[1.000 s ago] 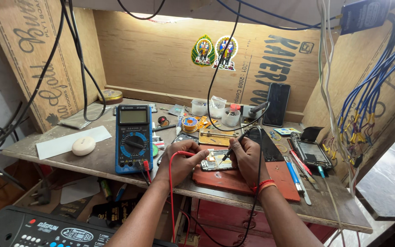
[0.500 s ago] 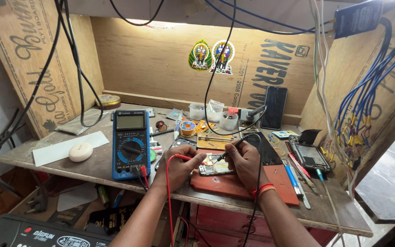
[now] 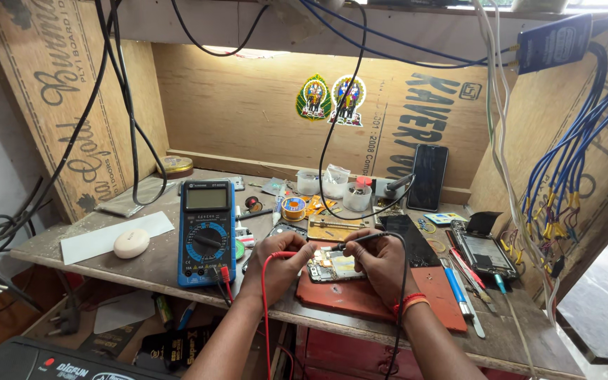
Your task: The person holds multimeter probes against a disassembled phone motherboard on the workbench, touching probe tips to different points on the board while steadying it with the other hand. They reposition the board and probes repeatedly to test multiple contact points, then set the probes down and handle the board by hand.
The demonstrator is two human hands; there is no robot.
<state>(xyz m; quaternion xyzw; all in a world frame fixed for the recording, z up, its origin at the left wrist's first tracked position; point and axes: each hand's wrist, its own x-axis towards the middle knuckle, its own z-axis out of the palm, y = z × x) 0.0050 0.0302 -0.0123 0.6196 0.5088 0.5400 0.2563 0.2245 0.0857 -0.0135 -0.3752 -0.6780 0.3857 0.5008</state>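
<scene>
Left hand (image 3: 276, 264) pinches red probe (image 3: 286, 254), right hand (image 3: 381, 260) black probe (image 3: 360, 239); keep tips steady on board (image 3: 332, 267); meter (image 3: 207, 231) left.

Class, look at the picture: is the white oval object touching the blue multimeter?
Apart. The head view shows the white oval object lying left of the blue multimeter, with bare workbench plainly visible between them.
</scene>
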